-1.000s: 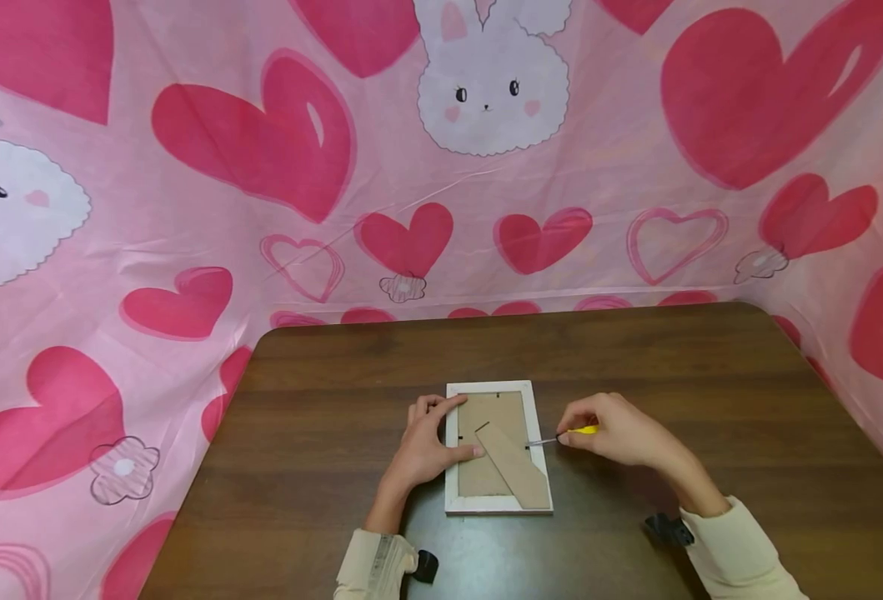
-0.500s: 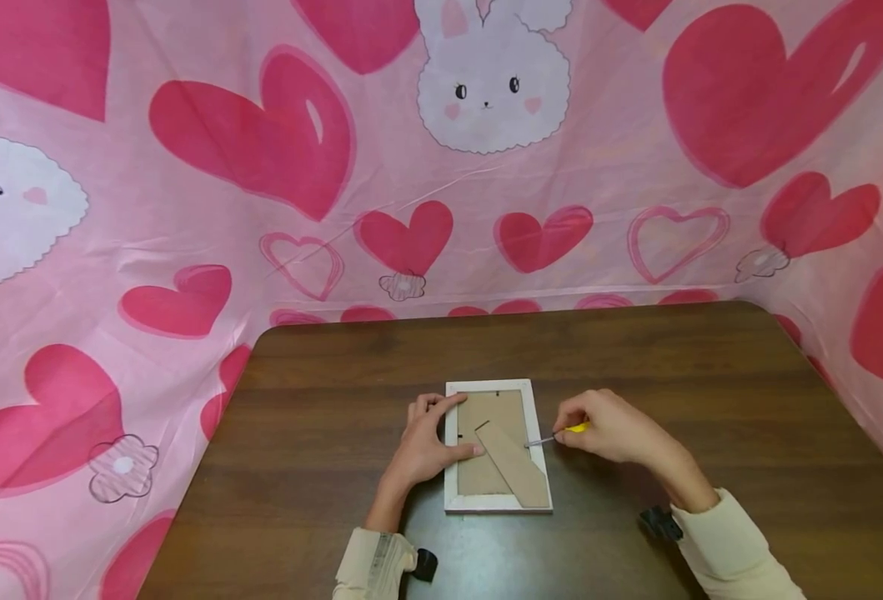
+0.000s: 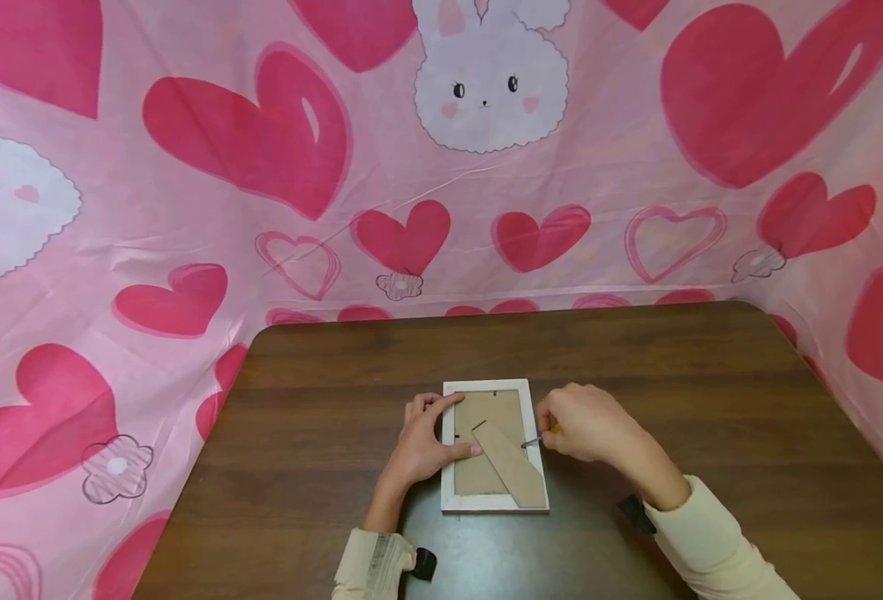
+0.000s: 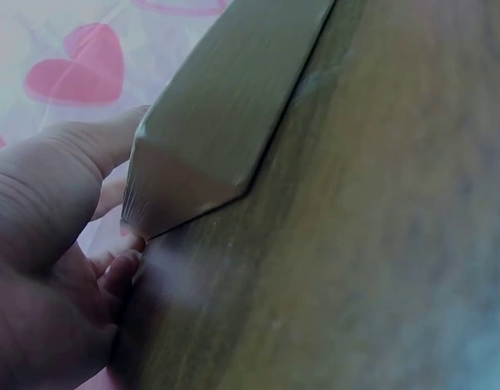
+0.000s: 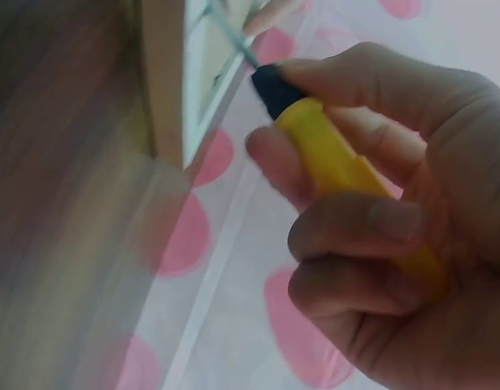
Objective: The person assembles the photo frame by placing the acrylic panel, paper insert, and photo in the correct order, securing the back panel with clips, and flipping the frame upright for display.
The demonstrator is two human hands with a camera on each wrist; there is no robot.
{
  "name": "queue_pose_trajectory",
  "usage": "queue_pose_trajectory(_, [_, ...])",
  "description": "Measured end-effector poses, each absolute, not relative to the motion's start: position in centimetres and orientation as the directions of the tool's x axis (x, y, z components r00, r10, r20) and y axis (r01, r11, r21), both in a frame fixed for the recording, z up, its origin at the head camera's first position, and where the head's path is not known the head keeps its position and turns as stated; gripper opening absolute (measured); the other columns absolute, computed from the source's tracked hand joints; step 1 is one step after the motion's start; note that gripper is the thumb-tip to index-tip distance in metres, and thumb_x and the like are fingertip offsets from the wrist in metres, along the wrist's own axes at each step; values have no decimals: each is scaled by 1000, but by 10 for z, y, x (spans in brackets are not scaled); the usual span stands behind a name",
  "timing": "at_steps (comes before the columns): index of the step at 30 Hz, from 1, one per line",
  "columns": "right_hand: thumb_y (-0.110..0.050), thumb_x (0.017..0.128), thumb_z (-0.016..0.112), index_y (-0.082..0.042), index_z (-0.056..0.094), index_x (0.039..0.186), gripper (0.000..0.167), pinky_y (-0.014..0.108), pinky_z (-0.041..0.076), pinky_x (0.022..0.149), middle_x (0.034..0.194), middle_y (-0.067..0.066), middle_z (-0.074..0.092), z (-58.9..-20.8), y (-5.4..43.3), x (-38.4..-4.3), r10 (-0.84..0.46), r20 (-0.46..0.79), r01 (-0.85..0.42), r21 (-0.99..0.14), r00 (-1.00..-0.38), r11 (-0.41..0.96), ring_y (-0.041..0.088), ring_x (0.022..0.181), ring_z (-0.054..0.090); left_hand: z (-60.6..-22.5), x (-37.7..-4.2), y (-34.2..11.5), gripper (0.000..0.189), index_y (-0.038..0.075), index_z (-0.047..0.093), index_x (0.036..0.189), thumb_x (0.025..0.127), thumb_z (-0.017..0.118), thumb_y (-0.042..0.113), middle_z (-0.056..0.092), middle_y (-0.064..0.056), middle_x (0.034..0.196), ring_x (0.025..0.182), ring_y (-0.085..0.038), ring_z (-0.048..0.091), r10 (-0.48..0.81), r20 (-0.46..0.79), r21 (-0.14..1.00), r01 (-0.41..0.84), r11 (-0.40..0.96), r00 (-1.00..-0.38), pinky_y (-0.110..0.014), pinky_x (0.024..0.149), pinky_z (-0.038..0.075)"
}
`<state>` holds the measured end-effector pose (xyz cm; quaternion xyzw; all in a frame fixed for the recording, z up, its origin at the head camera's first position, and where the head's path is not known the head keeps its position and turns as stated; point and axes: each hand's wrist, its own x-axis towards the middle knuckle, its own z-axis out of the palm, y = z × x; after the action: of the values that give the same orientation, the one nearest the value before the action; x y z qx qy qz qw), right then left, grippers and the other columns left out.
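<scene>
A white picture frame (image 3: pixel 449 467) lies face down on the table, its brown backing (image 3: pixel 479 479) and slanted cardboard stand (image 3: pixel 512 471) showing. My left hand (image 3: pixel 423 442) grips the frame's left edge. The thumb lies over the backing, the index finger reaches the upper left corner, and other fingers bend against the side in the left wrist view. In the right wrist view, my right hand (image 5: pixel 371 244) holds a yellow and black screwdriver (image 5: pixel 323 146), fingers curled round its handle. Its metal shaft (image 3: pixel 531 442) crosses the right border, with the tip at the backing's right edge.
Small dark tabs (image 3: pixel 494 394) show along the backing's edge. The brown wooden table (image 3: pixel 321 400) extends all round the frame. A pink cloth (image 3: pixel 486 183) with hearts and rabbits hangs behind and at the sides. Each sleeve cuff has a black device (image 3: pixel 423 565) beside it.
My right hand has moved left, closer to the frame, and has turned so that less of the yellow handle shows. The tip stays at the right edge. My left hand keeps its hold.
</scene>
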<state>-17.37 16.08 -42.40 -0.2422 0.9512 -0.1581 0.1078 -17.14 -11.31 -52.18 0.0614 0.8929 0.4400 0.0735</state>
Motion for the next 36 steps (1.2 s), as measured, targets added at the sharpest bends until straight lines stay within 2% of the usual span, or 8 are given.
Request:
queue_pose_trajectory(4, [-13, 85, 79, -23, 65, 65, 27, 28, 38, 53, 60, -9, 53, -422, 155, -173, -521, -97, -467, -327, -848, 822, 12, 57, 46, -522, -172, -115, 82, 37, 57, 150, 77, 94, 39, 44, -9, 147, 136, -28, 36, 169, -81, 804, 36, 594, -982, -59, 105, 43])
queue_pose_trajectory(10, [-15, 87, 82, -25, 71, 75, 20, 32, 45, 64, 72, -8, 63, -431, 170, -175, -442, -186, -329, -438, -878, 837, 15, 69, 52, -523, -172, -113, 82, 36, 56, 150, 78, 94, 38, 44, -10, 147, 135, -28, 36, 180, -86, 809, 37, 586, -980, -57, 104, 44])
queue_pose_trajectory(14, [-16, 87, 83, -26, 74, 81, 15, 35, 50, 73, 83, -9, 71, -441, 181, -178, -458, -177, -320, -503, -871, 803, 14, 76, 56, -522, -172, -113, 82, 36, 57, 150, 77, 94, 38, 44, -9, 147, 135, -28, 36, 176, -87, 810, 33, 585, -981, -57, 104, 44])
queue_pose_trajectory(21, [-16, 91, 81, -23, 79, 93, 7, 28, 51, 71, 86, -12, 74, -445, 187, -178, -555, -75, -411, -592, -828, 693, 7, 74, 58, -522, -172, -113, 82, 36, 57, 150, 77, 94, 39, 44, -10, 148, 136, -28, 36, 174, -77, 801, 43, 598, -982, -58, 105, 43])
queue_pose_trajectory(25, [-16, 98, 73, -18, 80, 106, 11, 24, 52, 71, 94, -8, 77, -441, 180, -170, -657, -6, -495, -652, -754, 575, 2, 76, 59, -522, -171, -113, 82, 36, 57, 149, 77, 94, 41, 45, -10, 147, 136, -28, 36, 173, -64, 794, 55, 605, -983, -59, 106, 43])
queue_pose_trajectory(29, [-17, 100, 71, -19, 81, 111, 14, 28, 55, 81, 105, -8, 76, -435, 172, -160, -723, 43, -567, -654, -689, 501, 1, 89, 62, -521, -170, -113, 81, 36, 58, 149, 76, 94, 41, 46, -9, 146, 135, -28, 37, 171, -56, 792, 61, 608, -984, -58, 105, 43])
queue_pose_trajectory(32, [-19, 98, 75, -22, 80, 108, 12, 30, 56, 84, 105, -10, 74, -432, 168, -155, -723, 70, -585, -644, -687, 493, 2, 94, 63, -520, -170, -113, 81, 36, 58, 149, 76, 94, 42, 46, -9, 147, 135, -28, 37, 169, -57, 790, 59, 610, -984, -58, 106, 43])
queue_pose_trajectory(36, [-20, 92, 81, -22, 77, 103, 12, 25, 55, 79, 99, -13, 72, -430, 164, -152, -684, 91, -555, -667, -723, 497, 2, 87, 60, -521, -170, -113, 81, 36, 57, 149, 76, 94, 42, 45, -9, 148, 136, -28, 37, 169, -66, 791, 52, 610, -983, -59, 106, 44])
